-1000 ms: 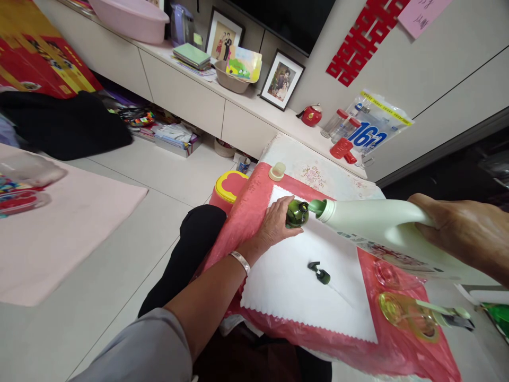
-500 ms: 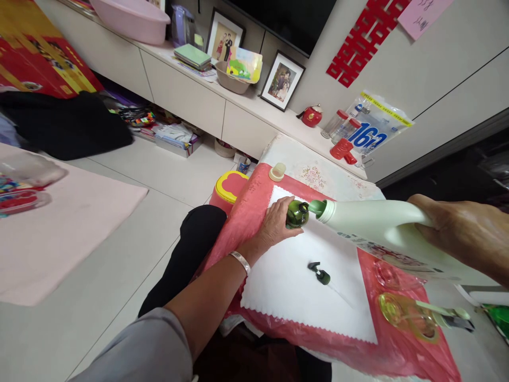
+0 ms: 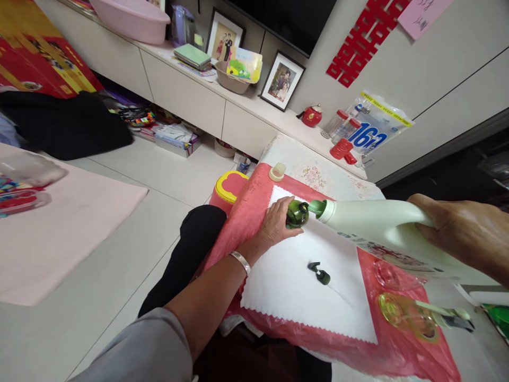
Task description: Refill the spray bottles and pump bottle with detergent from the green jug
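My left hand (image 3: 278, 220) is wrapped around a small green bottle (image 3: 295, 215) and holds it on the white sheet (image 3: 278, 286). Gripped by its handle in my right hand (image 3: 457, 228), a large pale green jug (image 3: 369, 217) is tipped on its side. The jug's green spout (image 3: 317, 207) meets the mouth of the small bottle; whether liquid is flowing I cannot tell. A dark green pump top (image 3: 320, 273) with a clear tube lies on the sheet. Near the far edge sits a pale cap (image 3: 277, 172).
Red plastic (image 3: 246, 217) covers the table under the sheet. At right lie a clear pink container (image 3: 387, 273) and a yellow pump bottle (image 3: 401, 313). A yellow-topped stool (image 3: 230, 185) stands beyond the table's left edge. Behind is a low cabinet (image 3: 199, 101) with picture frames and jars.
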